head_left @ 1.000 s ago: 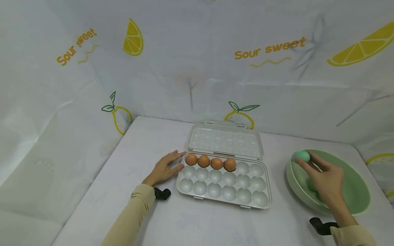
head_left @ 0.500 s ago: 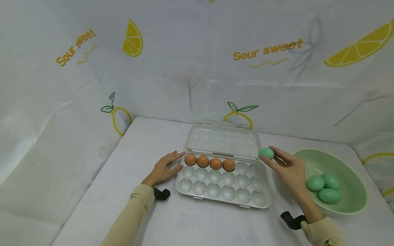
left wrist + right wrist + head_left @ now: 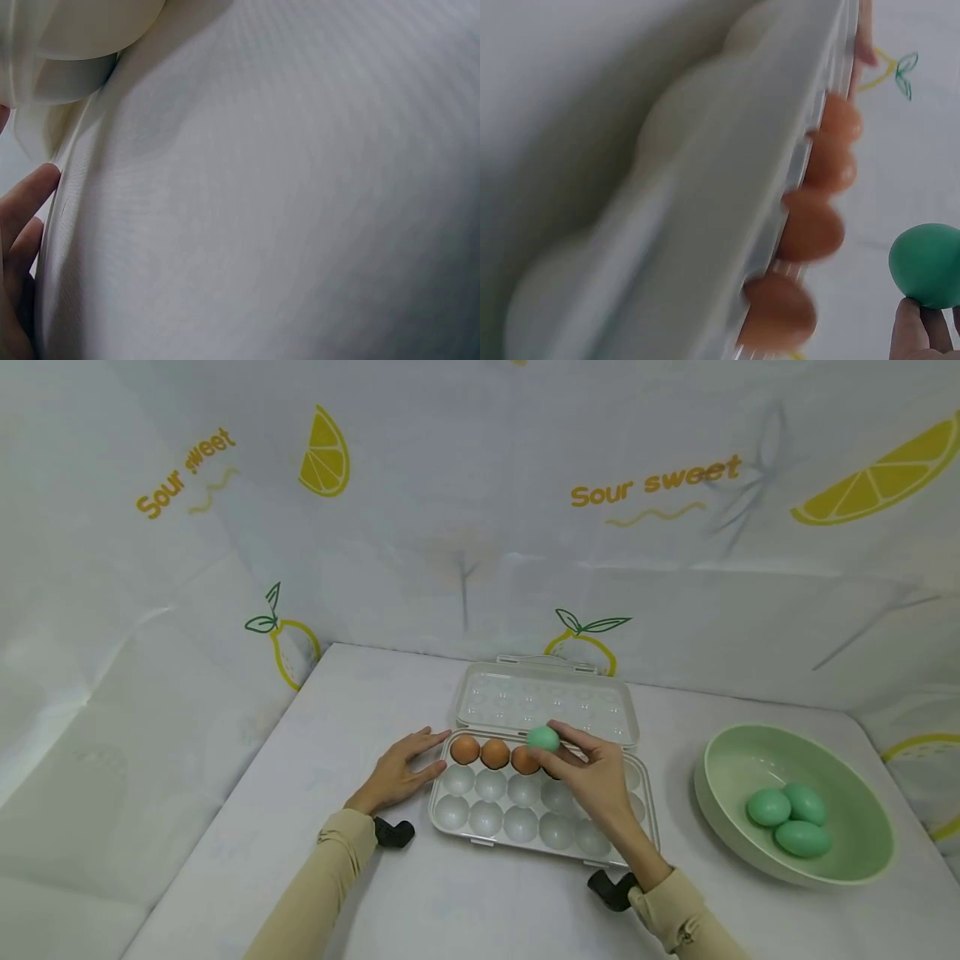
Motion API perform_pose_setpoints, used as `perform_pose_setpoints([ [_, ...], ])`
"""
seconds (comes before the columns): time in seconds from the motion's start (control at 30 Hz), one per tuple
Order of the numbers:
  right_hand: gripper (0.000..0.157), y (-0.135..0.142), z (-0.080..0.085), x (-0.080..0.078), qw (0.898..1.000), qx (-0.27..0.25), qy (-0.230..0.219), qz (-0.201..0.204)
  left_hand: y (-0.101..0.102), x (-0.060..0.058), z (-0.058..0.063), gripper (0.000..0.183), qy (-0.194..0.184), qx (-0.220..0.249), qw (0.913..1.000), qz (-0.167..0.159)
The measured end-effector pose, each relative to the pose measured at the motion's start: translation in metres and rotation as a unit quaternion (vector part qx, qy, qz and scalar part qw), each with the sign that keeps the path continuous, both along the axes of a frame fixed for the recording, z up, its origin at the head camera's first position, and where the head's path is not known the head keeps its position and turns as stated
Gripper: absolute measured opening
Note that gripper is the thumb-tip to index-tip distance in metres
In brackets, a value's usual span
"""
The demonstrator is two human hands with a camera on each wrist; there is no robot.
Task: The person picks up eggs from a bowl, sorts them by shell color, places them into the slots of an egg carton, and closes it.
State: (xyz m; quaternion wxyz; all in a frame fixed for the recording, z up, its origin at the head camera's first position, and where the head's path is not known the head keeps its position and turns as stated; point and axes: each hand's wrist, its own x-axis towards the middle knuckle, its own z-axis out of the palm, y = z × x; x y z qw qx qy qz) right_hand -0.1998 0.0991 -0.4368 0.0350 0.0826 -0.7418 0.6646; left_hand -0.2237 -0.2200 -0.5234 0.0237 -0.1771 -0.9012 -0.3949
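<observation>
Between thumb and fingers my right hand (image 3: 596, 772) pinches a green egg (image 3: 543, 739) above the back row of the egg tray (image 3: 491, 837). The same green egg (image 3: 928, 264) shows at the right of the right wrist view. Brown eggs (image 3: 495, 752) fill the left part of the back row; the rightmost one is mostly behind my right hand. My left hand (image 3: 401, 772) rests against the tray's left end, its fingers spread. In the left wrist view, the left fingers (image 3: 26, 196) appear at the left edge, close to the tray's underside.
The tray's clear lid (image 3: 546, 700) lies folded open behind it. At the right stands a light green bowl (image 3: 723, 835) with green eggs (image 3: 802, 839) in it. A white cloth with lemon prints (image 3: 324, 452) hangs behind the table (image 3: 420, 893).
My right hand has lifted a green egg out of the bowl and carried it left to above the brown eggs. My left hand has stayed at the tray's end.
</observation>
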Motion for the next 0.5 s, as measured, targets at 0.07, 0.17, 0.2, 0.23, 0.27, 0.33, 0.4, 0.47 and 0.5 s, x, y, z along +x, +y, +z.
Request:
perform_pose_setpoints([
  [0.07,0.048,-0.015,-0.001,0.003,1.000,-0.010,0.001,0.020,0.000,-0.001,-0.001,0.054,0.007,-0.003,1.0000,-0.001],
  [0.17,0.047,-0.036,-0.004,0.006,0.999,-0.023,0.010,0.048,-0.001,-0.001,-0.001,0.053,0.012,-0.001,0.9999,-0.001],
  [0.2,0.047,-0.042,-0.005,0.007,0.998,-0.023,0.017,0.055,-0.001,-0.002,-0.002,0.053,0.012,-0.002,0.9999,-0.002],
  [0.23,0.047,-0.047,-0.006,0.008,0.998,-0.025,0.020,0.058,-0.001,-0.002,-0.002,0.053,0.012,-0.002,0.9999,-0.002],
  [0.27,0.046,-0.052,-0.007,0.008,0.997,-0.028,0.023,0.063,-0.001,-0.002,-0.002,0.053,0.010,-0.003,0.9999,-0.002],
  [0.33,0.046,-0.060,-0.011,0.010,0.997,-0.028,0.030,0.067,-0.001,-0.003,-0.003,0.053,0.007,-0.005,1.0000,-0.002],
  [0.4,0.045,-0.067,-0.015,0.012,0.997,-0.022,0.040,0.069,0.000,-0.002,-0.003,0.054,0.004,-0.006,1.0000,-0.002],
  [0.47,0.043,-0.072,-0.019,0.013,0.996,-0.016,0.045,0.076,-0.001,-0.002,-0.002,0.054,0.001,-0.004,1.0000,0.000],
  [0.5,0.043,-0.075,-0.021,0.013,0.996,-0.013,0.046,0.079,-0.001,-0.002,-0.002,0.054,0.001,-0.001,1.0000,0.000],
])
